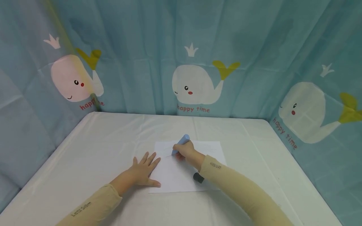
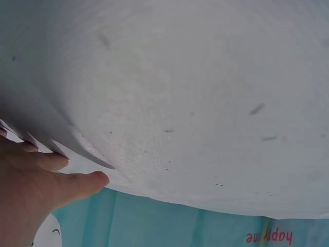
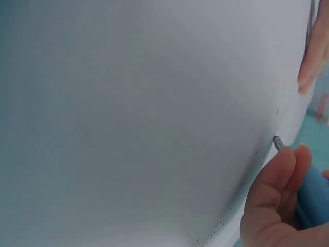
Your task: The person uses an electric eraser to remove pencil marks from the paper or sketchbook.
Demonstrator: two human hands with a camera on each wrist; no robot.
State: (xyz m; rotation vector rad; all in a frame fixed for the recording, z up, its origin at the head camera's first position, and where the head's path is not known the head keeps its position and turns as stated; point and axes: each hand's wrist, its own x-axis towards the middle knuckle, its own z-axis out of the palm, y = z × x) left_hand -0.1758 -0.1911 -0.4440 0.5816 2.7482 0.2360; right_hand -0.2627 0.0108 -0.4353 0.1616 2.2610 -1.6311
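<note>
A blue marker [image 1: 183, 139] is gripped in my right hand [image 1: 186, 150], tilted with its tip down at the paper. Under it lies a white sheet of paper [image 1: 172, 179], with a short faint line [image 1: 168, 156] by the tip. The right wrist view shows the marker's blue barrel [image 3: 313, 198] between curled fingers and its dark tip at the surface. My left hand [image 1: 142, 172] rests with spread fingers on the sheet's left edge. Below my right wrist a black cap [image 1: 198, 178] lies on the paper, partly beside the sleeve.
A white cloth covers the table [image 1: 113, 135]. Light blue curtains [image 1: 135, 62] with whale prints hang behind it and along both sides. Both forearms, in beige sleeves [image 1: 237, 185], reach in from the near edge.
</note>
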